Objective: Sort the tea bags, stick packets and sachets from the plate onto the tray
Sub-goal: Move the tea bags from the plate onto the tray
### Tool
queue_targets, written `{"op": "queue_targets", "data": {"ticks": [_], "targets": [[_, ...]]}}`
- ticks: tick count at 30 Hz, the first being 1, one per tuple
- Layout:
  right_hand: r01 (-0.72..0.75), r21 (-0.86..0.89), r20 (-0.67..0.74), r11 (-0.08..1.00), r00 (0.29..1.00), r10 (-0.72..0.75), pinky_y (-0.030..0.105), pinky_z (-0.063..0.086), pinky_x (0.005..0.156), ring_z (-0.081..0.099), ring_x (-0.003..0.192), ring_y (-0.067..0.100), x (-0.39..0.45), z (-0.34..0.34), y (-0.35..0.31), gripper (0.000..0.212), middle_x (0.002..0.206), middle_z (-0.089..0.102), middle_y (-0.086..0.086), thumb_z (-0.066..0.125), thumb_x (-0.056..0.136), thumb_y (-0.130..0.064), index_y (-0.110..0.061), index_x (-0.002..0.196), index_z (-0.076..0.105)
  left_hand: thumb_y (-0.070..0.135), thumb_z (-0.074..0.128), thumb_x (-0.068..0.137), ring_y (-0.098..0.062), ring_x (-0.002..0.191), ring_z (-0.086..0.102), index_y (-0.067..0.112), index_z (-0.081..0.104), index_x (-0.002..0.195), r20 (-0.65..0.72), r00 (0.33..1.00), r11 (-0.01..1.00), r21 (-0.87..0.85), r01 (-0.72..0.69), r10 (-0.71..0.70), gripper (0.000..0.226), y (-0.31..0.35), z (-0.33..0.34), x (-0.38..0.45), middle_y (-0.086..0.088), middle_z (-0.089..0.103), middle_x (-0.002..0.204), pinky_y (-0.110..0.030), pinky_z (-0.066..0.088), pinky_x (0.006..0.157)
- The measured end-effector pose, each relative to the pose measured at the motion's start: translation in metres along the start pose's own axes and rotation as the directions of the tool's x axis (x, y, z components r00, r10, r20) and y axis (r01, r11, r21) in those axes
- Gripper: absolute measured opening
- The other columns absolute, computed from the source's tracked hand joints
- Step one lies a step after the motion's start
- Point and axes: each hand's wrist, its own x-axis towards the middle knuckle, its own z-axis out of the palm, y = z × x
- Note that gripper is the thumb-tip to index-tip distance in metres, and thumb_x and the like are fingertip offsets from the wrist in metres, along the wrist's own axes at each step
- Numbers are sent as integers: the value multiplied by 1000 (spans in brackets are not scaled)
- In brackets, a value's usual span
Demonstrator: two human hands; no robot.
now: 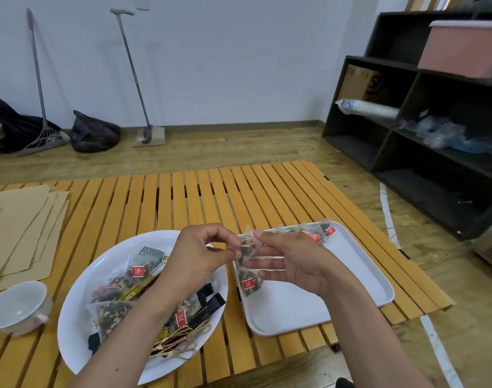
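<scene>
A white plate (79, 317) on the slatted table holds several pyramid tea bags with red tags, black stick packets (208, 299) and yellow sachets. To its right lies a pale grey tray (359, 275) with a row of tea bags (317, 233) along its far edge and one tea bag (249, 282) at its left side. Both hands meet above the tray's left edge around a mesh tea bag (247, 249). My left hand (200, 256) pinches it with curled fingers. My right hand (292, 261) pinches its top corner between thumb and forefinger, the other fingers stretched out beneath it.
A white cup (16, 306) stands left of the plate, and brown paper envelopes (21, 233) lie at the table's far left. A dark shelf unit (435, 141) stands to the right. Brooms and black bags lean by the far wall.
</scene>
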Motion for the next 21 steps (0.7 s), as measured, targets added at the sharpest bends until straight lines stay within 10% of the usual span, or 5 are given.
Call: {"op": "queue_targets", "data": {"ticks": [6, 12, 16, 21], "targets": [[88, -178, -245, 980, 961, -131, 36, 60, 79, 76, 91, 22, 6, -1, 4, 16, 98, 79, 10, 74, 89, -10, -10, 106, 73, 3, 91, 68, -20, 75, 75, 16, 76, 83, 36, 998, 999, 10, 46, -46, 25, 4, 1, -2, 8, 78, 91, -22, 60, 73], [62, -649, -394, 758, 825, -405, 27, 43, 58, 52, 58, 9, 15, -18, 8, 16, 62, 61, -10, 62, 94, -17, -20, 93, 78, 22, 88, 76, 12, 90, 60, 33, 74, 87, 22, 999, 952, 304, 36, -45, 21, -9, -5, 0, 21, 72, 92, -9, 44, 67], [-100, -826, -312, 555, 901, -302, 29, 55, 75, 66, 85, 14, 27, -14, 18, 22, 86, 70, -10, 60, 93, -16, -26, 103, 77, 30, 80, 83, 9, 97, 56, 40, 71, 86, 108, 994, 881, 471, -48, -4, 14, -19, -3, 1, 24, 69, 90, -24, 49, 82], [-41, -748, -370, 663, 855, -364, 37, 58, 89, 69, 95, 12, 26, -19, 17, 13, 90, 71, -13, 70, 89, -16, -24, 98, 75, 41, 73, 88, 2, 96, 53, 38, 74, 98, 202, 978, 795, 585, -159, 47, 11, -25, 5, -1, 24, 67, 89, -26, 47, 79]]}}
